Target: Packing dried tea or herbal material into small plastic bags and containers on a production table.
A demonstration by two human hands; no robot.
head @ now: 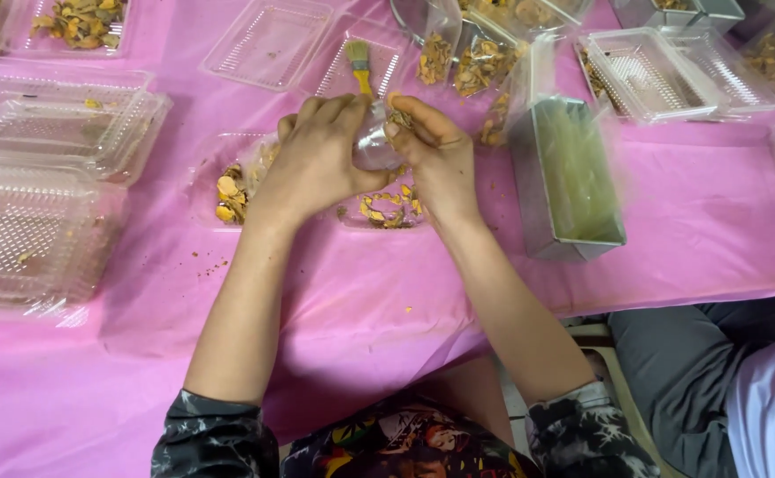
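Two hands at work: left hand (pixel 317 159) and right hand (pixel 432 150) clamped around small clear bag (pixel 374 146) above shallow clear tray (pixel 228 190) of yellow-brown slices (pixel 387 211). Best kept over tray, mouth pinched firmly. Bag between both sets of fingers, touching them.

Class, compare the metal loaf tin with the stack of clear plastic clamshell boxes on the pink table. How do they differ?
The metal loaf tin is opaque grey, while the clamshell boxes are see-through. The tin is deep, narrow and lined with a clear bag; the boxes are shallow, wide and unlined. The tin stands alone on the right; the boxes are stacked on the left. Both rest on the pink tablecloth.
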